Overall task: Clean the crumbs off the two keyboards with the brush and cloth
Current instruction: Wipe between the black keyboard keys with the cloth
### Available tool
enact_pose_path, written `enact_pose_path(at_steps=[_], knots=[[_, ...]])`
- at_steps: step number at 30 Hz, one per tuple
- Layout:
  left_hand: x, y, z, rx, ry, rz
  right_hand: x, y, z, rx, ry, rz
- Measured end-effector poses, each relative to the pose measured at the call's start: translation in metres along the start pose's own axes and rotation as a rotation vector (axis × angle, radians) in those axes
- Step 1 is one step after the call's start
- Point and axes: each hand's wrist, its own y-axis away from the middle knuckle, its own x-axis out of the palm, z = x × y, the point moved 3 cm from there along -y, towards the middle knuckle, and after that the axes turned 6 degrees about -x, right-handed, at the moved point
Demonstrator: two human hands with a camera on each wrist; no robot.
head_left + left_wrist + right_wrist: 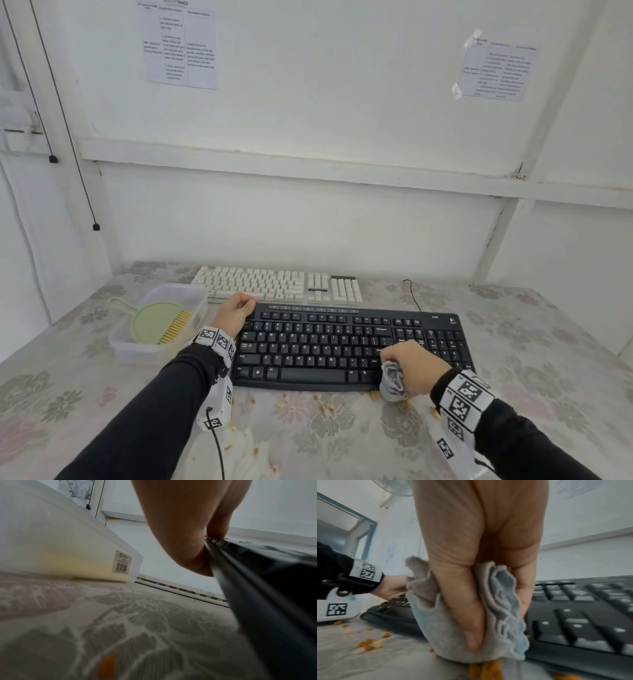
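Note:
A black keyboard (342, 346) lies in front of me, with a white keyboard (277, 284) behind it near the wall. My left hand (236, 313) grips the black keyboard's far left corner (216, 540). My right hand (411, 366) holds a bunched grey cloth (394, 380) at the keyboard's near edge, right of the space bar; in the right wrist view the cloth (471, 635) touches the table among orange crumbs (488, 669). A green brush (159, 322) with yellow bristles lies in a clear plastic tub (144, 353) on the left.
Orange and yellow crumbs (322, 407) are scattered over the floral tablecloth (68, 394) along the black keyboard's near edge. The tub (68, 540) stands close to my left hand. A black cable (412, 298) runs behind the keyboard at the right. A white wall closes the back.

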Motion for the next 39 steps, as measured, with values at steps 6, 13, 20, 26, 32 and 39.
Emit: enact_pose_path(at_steps=[6,13,20,26,32,39], knots=[[-0.001,-0.001,0.001,-0.017,-0.007,0.006,-0.018,0.0,0.009,-0.111,-0.102,-0.064],[0.002,0.001,-0.001,-0.005,0.004,-0.025,0.003,-0.015,0.027,-0.146,-0.104,-0.038],[0.001,-0.002,0.0,0.007,-0.018,-0.024,-0.004,0.011,-0.027,-0.037,-0.103,-0.065],[0.001,-0.003,0.001,0.007,-0.02,-0.038,-0.003,0.029,-0.064,0.062,-0.084,-0.081],[0.002,-0.004,0.002,0.007,-0.021,-0.048,-0.007,0.048,-0.097,0.222,-0.012,-0.079],[0.002,-0.007,0.004,0.004,-0.021,-0.051,-0.011,0.049,-0.089,0.1,-0.098,-0.065]])
